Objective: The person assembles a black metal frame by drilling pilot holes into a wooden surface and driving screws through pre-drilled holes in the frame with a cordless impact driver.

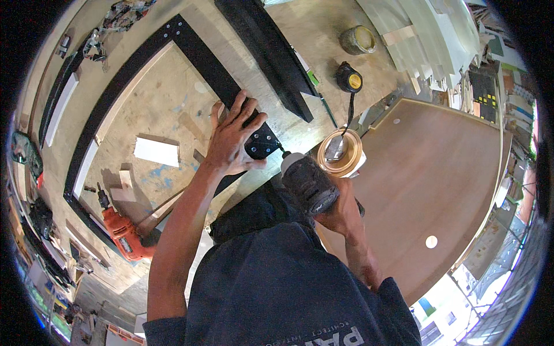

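1. I see the black frame [199, 57] as a four-sided piece of flat dark bars, with pale wood along parts of its inner edge and silver screws clustered at two of its corners
2. I make out the dark drill [310, 183] as chunky and scuffed, with a paler grey front and a thin bit
3. I have the frame lying on the wooden surface [153, 95], left of centre in my view, its near side partly hidden by the left forearm and an orange drill [124, 233]
4. I read the frame's long axis as running from the upper middle down to the lower left (my fisheye bows that far bar), while the bar under the left hand [231, 138] slants down to the right
5. I find the dark drill's long axis slanting too, its bit aimed up and left at the screwed corner; whether the tip touches, I cannot tell
6. I have the left hand spread wide, palm down across that corner, and the right hand [340, 210] closed around the dark drill, its grip mostly hidden
7. Just beyond the right hand I see a tan roll [355, 154], with a tape measure [348, 78] farther off
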`<control>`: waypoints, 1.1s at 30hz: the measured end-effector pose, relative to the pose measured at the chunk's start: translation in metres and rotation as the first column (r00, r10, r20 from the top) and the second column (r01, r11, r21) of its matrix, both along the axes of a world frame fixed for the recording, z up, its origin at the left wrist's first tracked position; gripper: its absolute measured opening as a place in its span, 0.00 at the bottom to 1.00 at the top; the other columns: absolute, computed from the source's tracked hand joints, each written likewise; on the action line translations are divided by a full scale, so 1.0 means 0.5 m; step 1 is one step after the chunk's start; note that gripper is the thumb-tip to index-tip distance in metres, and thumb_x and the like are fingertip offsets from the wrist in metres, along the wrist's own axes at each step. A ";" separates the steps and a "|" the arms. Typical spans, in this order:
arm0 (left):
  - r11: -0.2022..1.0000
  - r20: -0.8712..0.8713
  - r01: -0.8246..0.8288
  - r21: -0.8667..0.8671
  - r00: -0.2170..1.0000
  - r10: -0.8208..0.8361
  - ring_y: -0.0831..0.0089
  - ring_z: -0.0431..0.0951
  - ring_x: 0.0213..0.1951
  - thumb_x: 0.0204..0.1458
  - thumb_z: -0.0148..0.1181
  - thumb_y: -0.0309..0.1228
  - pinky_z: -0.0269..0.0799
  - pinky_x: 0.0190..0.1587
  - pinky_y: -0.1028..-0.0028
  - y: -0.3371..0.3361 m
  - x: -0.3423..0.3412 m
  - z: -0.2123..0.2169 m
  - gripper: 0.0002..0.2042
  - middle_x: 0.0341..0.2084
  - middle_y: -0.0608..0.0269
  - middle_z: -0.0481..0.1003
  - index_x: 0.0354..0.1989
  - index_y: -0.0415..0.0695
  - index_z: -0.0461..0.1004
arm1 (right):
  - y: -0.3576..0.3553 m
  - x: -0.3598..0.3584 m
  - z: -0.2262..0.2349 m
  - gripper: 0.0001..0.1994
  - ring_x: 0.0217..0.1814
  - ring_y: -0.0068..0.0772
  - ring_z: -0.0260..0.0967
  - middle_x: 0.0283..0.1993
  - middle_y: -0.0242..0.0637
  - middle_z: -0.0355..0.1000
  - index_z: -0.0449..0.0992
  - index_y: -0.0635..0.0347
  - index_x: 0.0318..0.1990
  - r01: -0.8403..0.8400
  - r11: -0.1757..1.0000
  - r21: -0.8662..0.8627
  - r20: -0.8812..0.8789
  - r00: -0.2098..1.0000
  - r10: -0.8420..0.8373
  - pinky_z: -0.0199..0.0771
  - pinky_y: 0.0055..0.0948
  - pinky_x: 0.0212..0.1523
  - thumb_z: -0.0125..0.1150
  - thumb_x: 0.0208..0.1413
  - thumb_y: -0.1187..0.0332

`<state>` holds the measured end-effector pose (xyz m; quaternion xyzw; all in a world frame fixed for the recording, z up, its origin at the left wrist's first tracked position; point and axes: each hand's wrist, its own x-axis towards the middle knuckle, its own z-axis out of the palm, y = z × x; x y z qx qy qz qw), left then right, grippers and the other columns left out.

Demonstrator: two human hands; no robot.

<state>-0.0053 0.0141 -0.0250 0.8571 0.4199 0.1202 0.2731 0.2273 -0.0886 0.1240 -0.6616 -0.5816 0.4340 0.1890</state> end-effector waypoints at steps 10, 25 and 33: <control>0.999 -0.003 0.009 -0.036 1.000 -0.009 0.62 0.46 0.77 0.18 0.81 0.52 0.33 0.73 0.34 0.001 -0.006 0.005 0.50 0.71 0.62 0.60 0.62 0.55 0.72 | 0.042 0.010 -0.040 0.19 0.38 0.54 0.80 0.34 0.53 0.79 0.78 0.67 0.40 -0.097 0.986 -0.135 -0.005 0.995 0.097 0.78 0.42 0.41 0.72 0.36 0.76; 0.999 -0.041 0.010 -0.052 0.999 -0.012 0.61 0.45 0.78 0.20 0.81 0.53 0.34 0.73 0.33 0.002 -0.003 0.001 0.50 0.71 0.62 0.58 0.62 0.55 0.73 | 0.060 0.001 -0.032 0.17 0.38 0.52 0.81 0.33 0.53 0.80 0.78 0.67 0.40 -0.121 0.970 -0.212 -0.023 0.993 0.119 0.78 0.42 0.40 0.73 0.39 0.75; 0.999 -0.031 0.015 -0.052 0.999 -0.016 0.61 0.46 0.77 0.20 0.81 0.53 0.35 0.73 0.33 0.003 -0.004 0.006 0.50 0.69 0.62 0.60 0.62 0.54 0.72 | 0.056 0.001 -0.032 0.17 0.39 0.53 0.81 0.34 0.53 0.80 0.78 0.67 0.40 -0.111 0.969 -0.220 0.003 0.993 0.115 0.78 0.42 0.41 0.72 0.38 0.76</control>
